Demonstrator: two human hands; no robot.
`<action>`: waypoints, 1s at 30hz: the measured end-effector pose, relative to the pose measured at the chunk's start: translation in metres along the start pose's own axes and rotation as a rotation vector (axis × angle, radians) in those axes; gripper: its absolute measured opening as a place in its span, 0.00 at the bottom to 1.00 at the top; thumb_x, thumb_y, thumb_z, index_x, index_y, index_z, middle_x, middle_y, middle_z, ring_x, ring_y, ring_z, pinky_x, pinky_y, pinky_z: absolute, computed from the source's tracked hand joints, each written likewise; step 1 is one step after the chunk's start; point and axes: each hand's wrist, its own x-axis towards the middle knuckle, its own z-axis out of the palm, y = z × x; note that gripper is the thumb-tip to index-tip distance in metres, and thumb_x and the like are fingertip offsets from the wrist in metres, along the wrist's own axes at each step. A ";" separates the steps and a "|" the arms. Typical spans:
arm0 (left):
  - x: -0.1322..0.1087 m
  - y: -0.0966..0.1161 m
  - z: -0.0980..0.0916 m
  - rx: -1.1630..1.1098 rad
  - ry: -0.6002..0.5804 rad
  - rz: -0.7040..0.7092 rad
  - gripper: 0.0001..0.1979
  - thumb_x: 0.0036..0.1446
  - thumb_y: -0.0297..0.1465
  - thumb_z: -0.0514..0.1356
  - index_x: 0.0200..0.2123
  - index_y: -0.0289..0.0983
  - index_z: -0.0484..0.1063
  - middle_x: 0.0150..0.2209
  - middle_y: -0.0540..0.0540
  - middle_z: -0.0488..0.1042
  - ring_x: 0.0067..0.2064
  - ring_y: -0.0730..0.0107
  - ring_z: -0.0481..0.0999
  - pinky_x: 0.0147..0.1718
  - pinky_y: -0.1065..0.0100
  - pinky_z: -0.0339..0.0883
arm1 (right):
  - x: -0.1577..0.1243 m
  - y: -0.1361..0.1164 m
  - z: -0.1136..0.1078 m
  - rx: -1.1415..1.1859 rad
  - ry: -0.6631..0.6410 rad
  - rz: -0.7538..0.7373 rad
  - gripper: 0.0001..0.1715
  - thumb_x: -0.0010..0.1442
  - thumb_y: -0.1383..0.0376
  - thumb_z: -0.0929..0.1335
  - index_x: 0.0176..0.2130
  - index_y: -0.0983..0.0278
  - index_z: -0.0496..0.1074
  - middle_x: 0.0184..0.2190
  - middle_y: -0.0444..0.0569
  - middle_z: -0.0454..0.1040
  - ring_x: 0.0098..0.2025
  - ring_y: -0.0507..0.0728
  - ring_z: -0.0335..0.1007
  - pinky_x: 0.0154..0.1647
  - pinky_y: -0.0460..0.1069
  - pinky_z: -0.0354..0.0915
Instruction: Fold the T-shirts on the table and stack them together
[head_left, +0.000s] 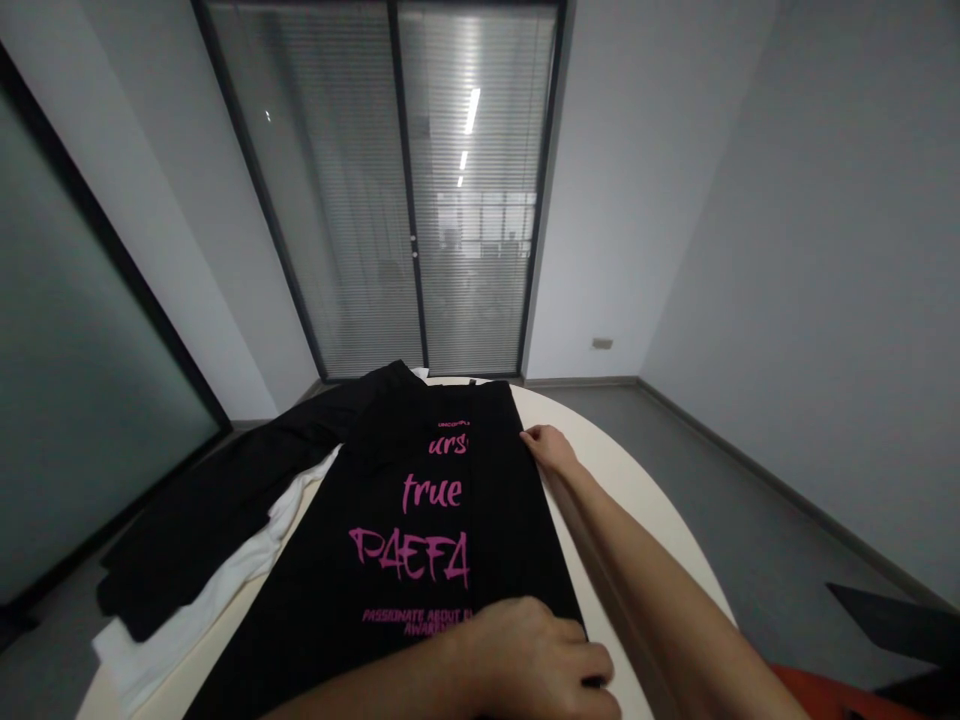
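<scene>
A black T-shirt (420,570) with pink lettering lies spread lengthwise on the table. Its right side is folded over in a long strip (506,520), which cuts off the ends of the printed words. At the near right edge of this strip, my left hand (536,655) is closed with curled fingers, gripping the cloth; its fingertips are partly hidden. Farther away, my right hand (551,448) pinches the same edge between thumb and fingers.
Black clothing (225,500) and a white garment (202,595) lie to the left, overhanging the rounded table (637,480). Glass doors with blinds (480,200) stand beyond. A red object (825,692) shows at the lower right.
</scene>
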 end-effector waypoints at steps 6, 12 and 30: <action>0.010 -0.001 0.002 -0.017 0.033 0.057 0.10 0.71 0.34 0.54 0.40 0.42 0.75 0.42 0.54 0.76 0.38 0.74 0.72 0.28 0.68 0.61 | 0.004 -0.007 0.001 -0.048 -0.015 0.088 0.17 0.66 0.56 0.65 0.38 0.62 0.80 0.40 0.54 0.81 0.43 0.59 0.78 0.37 0.47 0.64; 0.031 0.007 0.011 -0.018 0.106 0.091 0.12 0.71 0.32 0.53 0.40 0.42 0.77 0.39 0.55 0.75 0.37 0.74 0.70 0.27 0.68 0.60 | -0.001 0.008 -0.013 -0.097 -0.028 0.104 0.16 0.65 0.57 0.65 0.40 0.63 0.79 0.43 0.57 0.81 0.45 0.61 0.77 0.39 0.49 0.65; 0.014 -0.043 -0.012 -0.076 0.039 -0.491 0.09 0.67 0.36 0.57 0.46 0.39 0.73 0.51 0.47 0.75 0.47 0.65 0.75 0.46 0.62 0.70 | -0.016 0.045 -0.036 -0.177 0.085 0.127 0.21 0.62 0.64 0.65 0.54 0.65 0.73 0.50 0.60 0.76 0.49 0.62 0.74 0.44 0.51 0.66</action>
